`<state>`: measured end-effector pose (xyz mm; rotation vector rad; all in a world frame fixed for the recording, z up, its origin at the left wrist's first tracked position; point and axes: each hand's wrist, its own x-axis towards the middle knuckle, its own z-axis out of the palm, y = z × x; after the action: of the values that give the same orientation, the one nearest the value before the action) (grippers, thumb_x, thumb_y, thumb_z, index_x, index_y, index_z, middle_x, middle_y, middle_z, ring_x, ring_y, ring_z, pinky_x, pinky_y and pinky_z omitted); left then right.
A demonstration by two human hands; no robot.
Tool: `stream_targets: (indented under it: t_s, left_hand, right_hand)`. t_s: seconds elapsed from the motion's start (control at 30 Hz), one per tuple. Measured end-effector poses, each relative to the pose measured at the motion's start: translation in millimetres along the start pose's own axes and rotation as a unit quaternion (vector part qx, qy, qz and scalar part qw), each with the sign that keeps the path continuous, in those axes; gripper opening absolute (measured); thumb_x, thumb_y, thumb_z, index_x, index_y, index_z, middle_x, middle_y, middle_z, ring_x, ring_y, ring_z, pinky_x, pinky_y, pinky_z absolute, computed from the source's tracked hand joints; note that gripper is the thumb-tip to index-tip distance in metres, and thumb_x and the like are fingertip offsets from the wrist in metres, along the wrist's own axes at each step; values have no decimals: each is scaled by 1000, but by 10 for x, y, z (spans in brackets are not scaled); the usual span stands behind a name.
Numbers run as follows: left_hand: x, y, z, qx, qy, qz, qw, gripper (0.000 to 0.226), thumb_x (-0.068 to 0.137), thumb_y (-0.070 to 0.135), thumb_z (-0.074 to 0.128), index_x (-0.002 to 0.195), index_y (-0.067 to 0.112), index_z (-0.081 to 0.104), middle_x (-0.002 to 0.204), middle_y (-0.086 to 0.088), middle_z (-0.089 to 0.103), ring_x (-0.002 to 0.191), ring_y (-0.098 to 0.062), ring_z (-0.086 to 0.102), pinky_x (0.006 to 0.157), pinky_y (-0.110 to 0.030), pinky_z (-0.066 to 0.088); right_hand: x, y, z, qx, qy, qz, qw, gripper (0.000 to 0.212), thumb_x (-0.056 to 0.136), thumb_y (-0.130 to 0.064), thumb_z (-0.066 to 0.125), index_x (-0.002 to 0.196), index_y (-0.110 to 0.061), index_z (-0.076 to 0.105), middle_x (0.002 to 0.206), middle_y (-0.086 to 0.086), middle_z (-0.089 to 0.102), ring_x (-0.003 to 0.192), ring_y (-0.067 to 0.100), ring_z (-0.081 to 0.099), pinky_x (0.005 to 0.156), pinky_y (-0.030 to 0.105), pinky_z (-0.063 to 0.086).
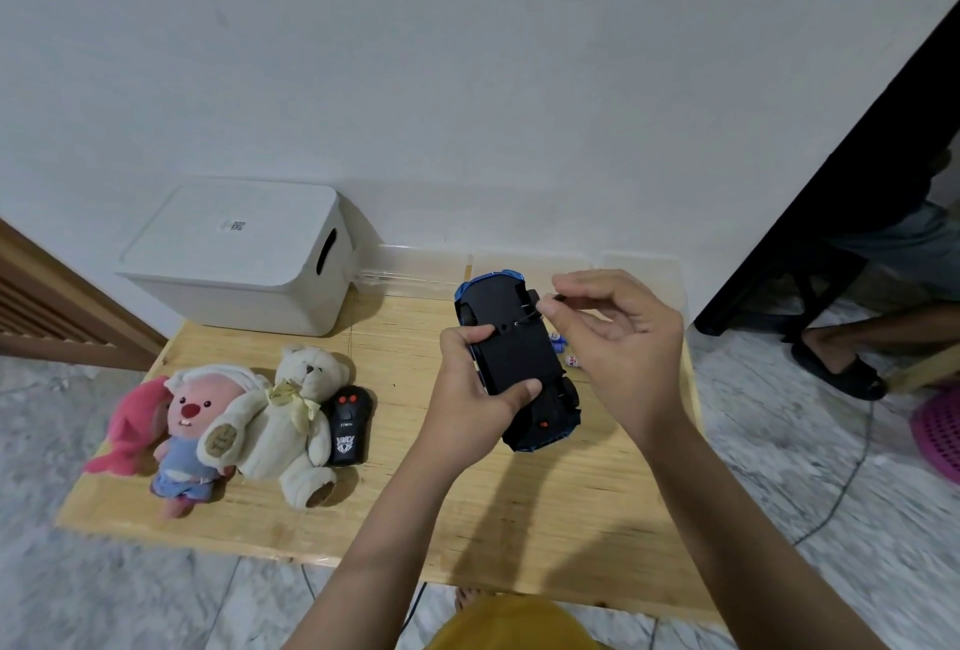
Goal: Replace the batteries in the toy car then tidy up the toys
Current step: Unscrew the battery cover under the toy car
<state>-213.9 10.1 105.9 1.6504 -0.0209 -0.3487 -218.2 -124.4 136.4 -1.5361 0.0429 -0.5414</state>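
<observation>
Now your left hand (478, 384) is gripping one upturned blue toy car (514, 363) above the table (467, 504), your right hand (618, 332) is pinching one small screwdriver (530, 319); three plush toys, one remote (349, 425), writing unreadable.

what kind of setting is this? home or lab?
Most likely a home, a lived-in room. A low wooden table stands on a marble-patterned tile floor, with plush toys such as a white teddy bear beside a lidded white storage box against a plain wall.
</observation>
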Motion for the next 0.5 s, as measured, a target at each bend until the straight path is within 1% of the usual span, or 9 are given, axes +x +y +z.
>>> stream_targets:
  t_s: [0.07,0.17,0.27,0.37,0.5]
  left_hand:
    - [-1,2,14,-1,0,-1,1000,55,80,-11,67,114,14,31,103,7,49,75,17,60,62,-8,49]
    - [-1,2,26,-1,1,-4,1000,55,80,-10,67,114,14,31,102,9,50,76,14,60,63,-9,50]
    - [-4,11,28,-1,3,-7,1000,56,80,-9,68,115,15,32,101,10,50,76,11,60,63,-10,50]
    - [-8,13,24,-1,1,-9,1000,56,80,-8,68,115,15,32,101,10,51,78,8,61,64,-12,52]
    - [-9,11,27,3,-9,-8,1000,56,80,-9,68,115,14,32,100,9,53,73,15,61,66,-12,52]
  right_hand:
    - [3,10,0,-8,8,-11,1000,25,72,6,75,79,-17,69,83,8,66,78,16,66,74,24,55]
    - [4,8,6,2,27,7,1000,26,70,5,77,82,-17,68,81,9,71,78,20,69,74,26,56]
    - [10,0,15,11,31,11,999,28,71,5,76,79,-20,69,81,3,74,80,20,71,76,27,56]
    - [6,-16,25,7,28,14,999,30,73,3,76,79,-26,70,84,0,74,81,20,71,78,29,56]
    - [-5,-19,45,-9,39,-4,999,30,71,0,78,79,-27,70,82,1,73,76,20,70,75,28,56]
